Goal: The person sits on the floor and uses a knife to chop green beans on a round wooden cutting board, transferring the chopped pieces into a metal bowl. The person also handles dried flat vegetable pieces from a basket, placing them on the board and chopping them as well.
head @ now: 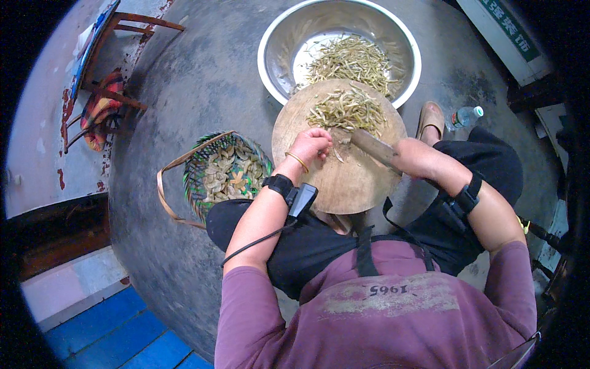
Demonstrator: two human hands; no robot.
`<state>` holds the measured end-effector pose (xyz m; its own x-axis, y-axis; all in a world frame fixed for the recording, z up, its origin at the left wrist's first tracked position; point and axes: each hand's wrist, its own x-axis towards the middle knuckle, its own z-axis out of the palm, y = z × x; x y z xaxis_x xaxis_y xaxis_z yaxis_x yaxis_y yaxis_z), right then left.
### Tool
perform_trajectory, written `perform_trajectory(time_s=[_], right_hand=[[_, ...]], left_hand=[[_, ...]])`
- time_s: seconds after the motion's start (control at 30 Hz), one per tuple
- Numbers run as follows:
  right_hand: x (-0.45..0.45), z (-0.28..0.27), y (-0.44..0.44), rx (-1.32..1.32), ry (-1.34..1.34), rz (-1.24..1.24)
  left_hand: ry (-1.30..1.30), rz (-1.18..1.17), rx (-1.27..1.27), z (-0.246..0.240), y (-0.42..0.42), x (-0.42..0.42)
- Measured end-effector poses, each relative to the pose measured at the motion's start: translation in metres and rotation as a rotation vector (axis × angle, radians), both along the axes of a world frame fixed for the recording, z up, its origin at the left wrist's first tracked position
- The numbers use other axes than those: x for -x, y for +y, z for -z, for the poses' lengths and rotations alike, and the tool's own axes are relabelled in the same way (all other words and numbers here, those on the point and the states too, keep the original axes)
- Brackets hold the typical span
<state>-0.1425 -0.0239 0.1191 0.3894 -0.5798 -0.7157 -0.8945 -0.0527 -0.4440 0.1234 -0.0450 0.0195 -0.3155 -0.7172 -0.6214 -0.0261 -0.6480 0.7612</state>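
On a round wooden chopping board point(318, 189) lies a heap of thin, pale green vegetable strips point(345, 110). My right hand point(412, 157) grips a broad-bladed knife point(373, 148), probably a cleaver, whose blade meets the board just below the heap. Left of the blade, my left hand point(313, 144) is over the board with its fingers curled. Whether anything small sits between those fingertips cannot be made out. A few loose slivers point(339, 155) rest between the hand and the knife.
Beyond the board, a large metal basin point(281, 50) holds many more strips. A woven basket point(192, 198) with flat, pale pieces point(219, 173) stands by my left knee. A plastic bottle point(464, 118) lies near my right foot. A wooden chair point(131, 99) is at upper left.
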Motion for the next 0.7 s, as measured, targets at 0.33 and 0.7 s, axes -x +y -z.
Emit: perform_trajectory(time_s=[0.33,0.7], right_hand=[[0.006,0.006,0.0,-0.001,-0.01,0.08],[0.011,0.009,0.0,0.009,-0.032,0.128]], left_hand=[[-0.491,0.163,0.375,0.003,0.004,0.027],[-0.761,0.199,0.951,0.018,-0.013,0.051]])
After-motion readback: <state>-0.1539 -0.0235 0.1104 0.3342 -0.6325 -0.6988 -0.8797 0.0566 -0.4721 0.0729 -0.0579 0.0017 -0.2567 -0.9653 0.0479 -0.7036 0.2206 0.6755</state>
